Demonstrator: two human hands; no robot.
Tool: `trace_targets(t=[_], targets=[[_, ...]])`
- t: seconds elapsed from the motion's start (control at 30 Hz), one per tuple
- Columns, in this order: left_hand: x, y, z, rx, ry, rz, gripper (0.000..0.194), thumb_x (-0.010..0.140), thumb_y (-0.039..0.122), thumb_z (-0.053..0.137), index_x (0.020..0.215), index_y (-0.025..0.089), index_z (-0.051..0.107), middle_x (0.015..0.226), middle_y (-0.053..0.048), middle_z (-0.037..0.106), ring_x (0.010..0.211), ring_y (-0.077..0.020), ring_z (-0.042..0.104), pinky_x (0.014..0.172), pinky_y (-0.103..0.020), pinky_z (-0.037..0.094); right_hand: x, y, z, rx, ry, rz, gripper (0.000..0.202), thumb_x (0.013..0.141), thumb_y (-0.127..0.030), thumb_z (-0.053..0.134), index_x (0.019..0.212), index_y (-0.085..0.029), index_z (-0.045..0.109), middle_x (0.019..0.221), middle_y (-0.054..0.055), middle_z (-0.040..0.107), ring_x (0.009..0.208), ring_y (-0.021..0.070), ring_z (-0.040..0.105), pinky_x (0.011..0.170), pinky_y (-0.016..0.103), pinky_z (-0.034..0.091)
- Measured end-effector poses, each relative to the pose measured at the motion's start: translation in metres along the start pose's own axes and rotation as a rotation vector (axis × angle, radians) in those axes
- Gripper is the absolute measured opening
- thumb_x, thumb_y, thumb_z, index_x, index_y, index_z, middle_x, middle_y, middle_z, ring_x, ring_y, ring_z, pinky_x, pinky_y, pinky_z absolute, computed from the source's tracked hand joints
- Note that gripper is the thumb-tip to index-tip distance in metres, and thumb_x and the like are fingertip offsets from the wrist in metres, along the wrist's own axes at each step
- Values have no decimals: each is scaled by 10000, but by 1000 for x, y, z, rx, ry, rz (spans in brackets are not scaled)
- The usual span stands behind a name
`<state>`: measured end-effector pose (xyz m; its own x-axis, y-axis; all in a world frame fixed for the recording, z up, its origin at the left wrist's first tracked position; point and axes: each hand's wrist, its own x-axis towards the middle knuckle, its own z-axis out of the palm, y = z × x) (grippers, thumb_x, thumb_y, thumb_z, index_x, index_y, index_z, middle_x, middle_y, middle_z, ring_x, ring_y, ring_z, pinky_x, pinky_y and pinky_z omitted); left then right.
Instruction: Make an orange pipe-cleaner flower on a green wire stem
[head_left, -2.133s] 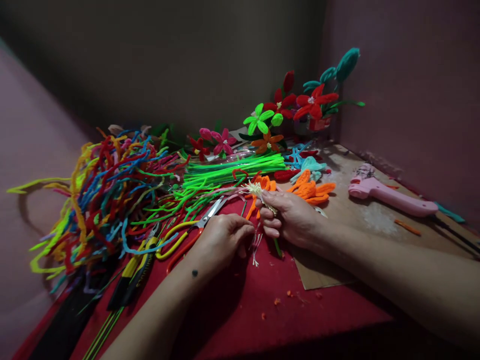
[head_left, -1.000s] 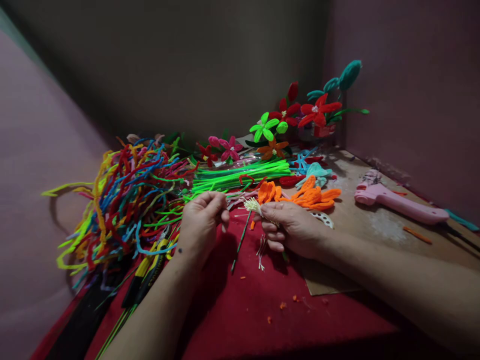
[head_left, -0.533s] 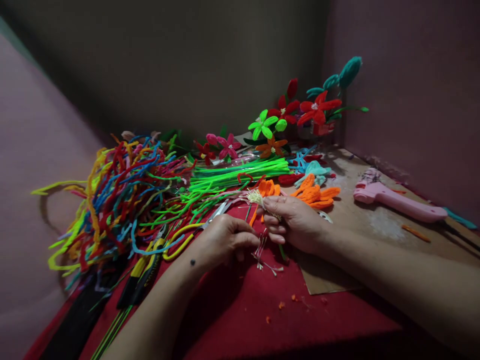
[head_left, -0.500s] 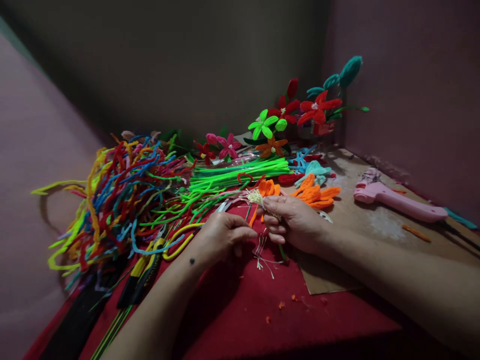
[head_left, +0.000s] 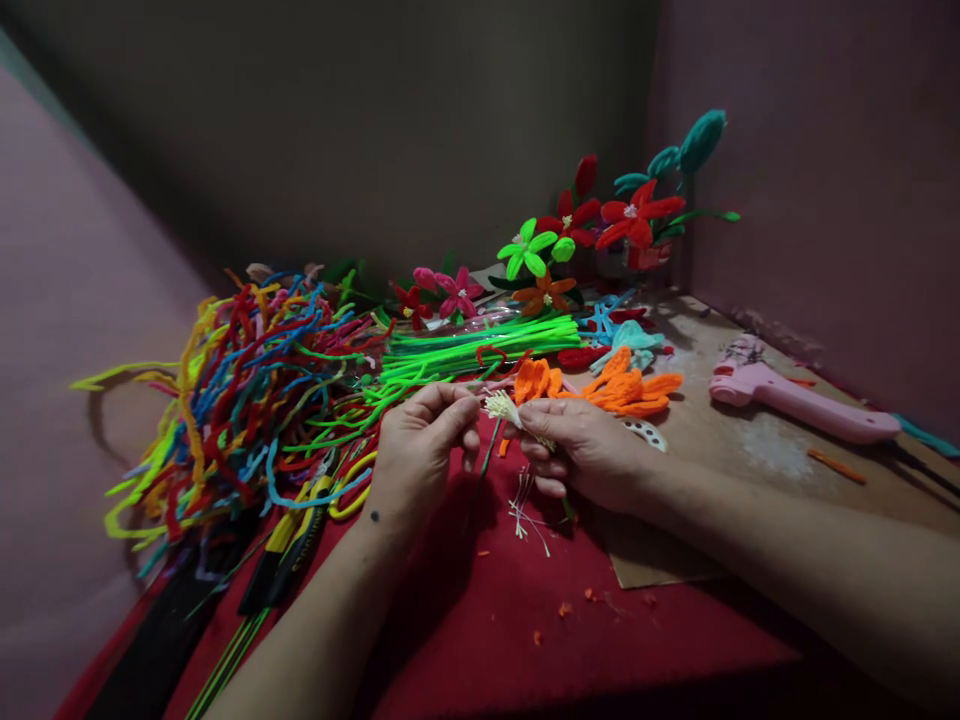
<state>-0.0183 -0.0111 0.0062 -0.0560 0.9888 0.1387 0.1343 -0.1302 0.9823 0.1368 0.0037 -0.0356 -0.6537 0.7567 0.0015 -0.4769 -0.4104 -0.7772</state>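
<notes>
While our R hand (head_left: 581,440) pinches the stamens (head_left: 501,405) btwn thumb & fingers, pale tips fanned to the left, our L hand (head_left: 424,440) is up just beside those tips in the head view. L thumb & forefinger are drawn close; whether they meet or nip a strand, we can't tell. Loose strands (head_left: 519,515) lie on the red cloth (head_left: 637,640) below, nr a green stem (head_left: 568,508) partly hidden by the R hand. Orange petals (head_left: 630,385) sit just behind it, glue gun (head_left: 810,400) well off to the right, pliers (head_left: 304,535) left of our L hand.

Step in hand, we'd judge: sorting stamens, prob. evening the tips. Next move calls for a firm R pinch so none slip, & light L fingertips, w/o crushing the heads.
</notes>
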Motion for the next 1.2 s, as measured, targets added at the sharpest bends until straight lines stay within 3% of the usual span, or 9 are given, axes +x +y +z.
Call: trace_targets(t=[0.27,0.37,0.43,0.57,0.7,0.8,0.97,1.1,1.2], targets=[[-1,1,3,208,78,31,132,735,229,574,626,161,545,424,51,510,347,-59,428,356,-162,341,-1,2,-1,45,-13,16,176,817,-297,564,747,-169,465,524,-75,346,393,38,232,360,184,284],[5,-1,-6,161,165,101,146,755,260,568,651,161,541,447,45,521,366,-60,435,363,-161,352,-1,2,-1,81,-11,24,182,818,-274,562,724,-175,442,526,-71,353,393,38,242,363,186,285],[7,0,-13,95,140,92,153,751,271,580,653,160,541,455,41,526,369,-63,436,358,-164,358,0,1,-2,96,1,19,187,829,-265,540,706,-174,432,521,-69,350,389,37,239,361,186,282],[3,8,-20,19,-113,-49,136,726,263,612,657,152,574,433,27,528,359,-66,438,351,-161,349,3,-4,-4,102,81,-45,156,855,-239,478,718,-171,443,498,-73,334,377,40,227,355,186,260],[-6,12,-14,174,-465,-332,130,704,254,621,647,138,603,422,-4,558,327,-81,447,331,-173,355,5,-8,-8,94,143,-80,128,850,-231,472,738,-172,455,492,-69,363,369,42,233,359,194,244],[-8,6,-4,351,-571,-423,136,703,262,604,651,140,636,416,5,552,300,-74,431,312,-166,337,5,-7,-8,96,151,-65,149,831,-239,497,710,-182,430,494,-67,371,370,43,246,365,196,236],[-5,-4,4,593,-504,-306,179,725,287,569,668,150,669,406,21,533,289,-63,397,293,-151,265,5,-7,-9,113,123,-51,178,833,-222,485,679,-189,402,491,-67,355,372,46,244,370,195,233],[-3,1,0,529,-383,-244,191,732,294,561,649,142,643,385,32,514,284,-60,381,303,-155,273,4,-8,-7,94,98,-27,180,826,-233,502,678,-186,409,488,-67,361,375,45,240,366,190,230],[-2,3,-3,489,-406,-303,205,728,304,573,603,144,602,378,31,514,269,-54,361,290,-153,253,3,-8,-5,60,109,-29,154,819,-232,509,695,-175,438,479,-70,361,373,45,239,360,187,232]])
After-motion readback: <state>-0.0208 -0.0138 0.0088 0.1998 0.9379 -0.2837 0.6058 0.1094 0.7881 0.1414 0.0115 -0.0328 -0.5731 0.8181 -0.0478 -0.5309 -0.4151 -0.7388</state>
